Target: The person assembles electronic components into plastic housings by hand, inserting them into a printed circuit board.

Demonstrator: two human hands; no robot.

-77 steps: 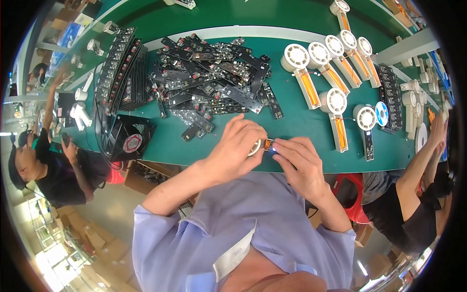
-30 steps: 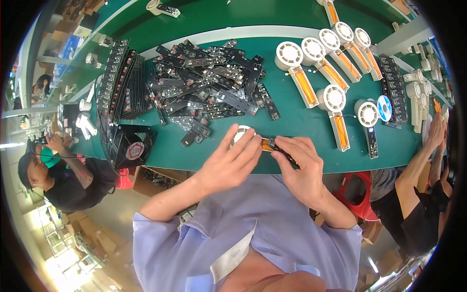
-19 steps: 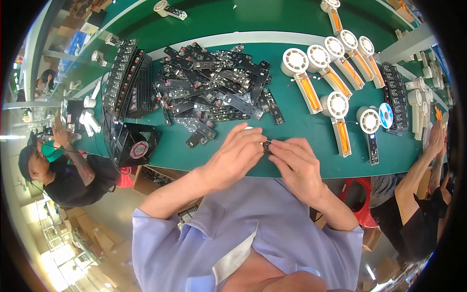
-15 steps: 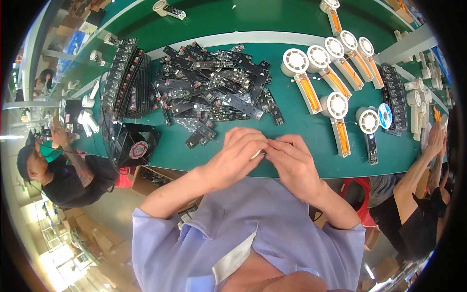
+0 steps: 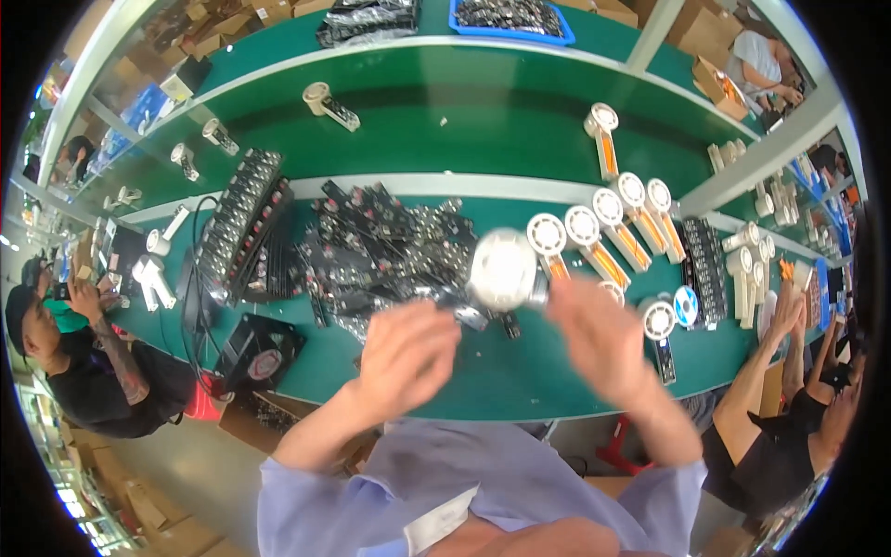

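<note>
Between my hands, above the table, is a white round-headed handheld fan [image 5: 504, 269], smeared by motion. My right hand [image 5: 599, 339] is closed at the fan's short grey neck, its fingers blurred. My left hand [image 5: 408, 357] is raised to the left of the fan with curled, blurred fingers; whether it holds anything I cannot tell. Behind it lies a heap of black circuit boards [image 5: 380, 246]. Right of the held fan stand several open-handled white fans [image 5: 582, 226] with orange inserts. Nearer, another fan [image 5: 659, 320] has a black board in its handle, beside a blue disc [image 5: 685, 304].
Stacked black boards [image 5: 243, 223] stand at the left, with a black square cooling fan [image 5: 260, 353] and cable in front. More boards [image 5: 705, 269] line the right side. A green shelf panel [image 5: 408, 121] rises behind. Co-workers [image 5: 102, 362] sit at both sides.
My hands have moved apart and up from the table's front edge. The white fan, mostly hidden between them before, now shows. My view has tilted up, bringing the upper shelf into sight.
</note>
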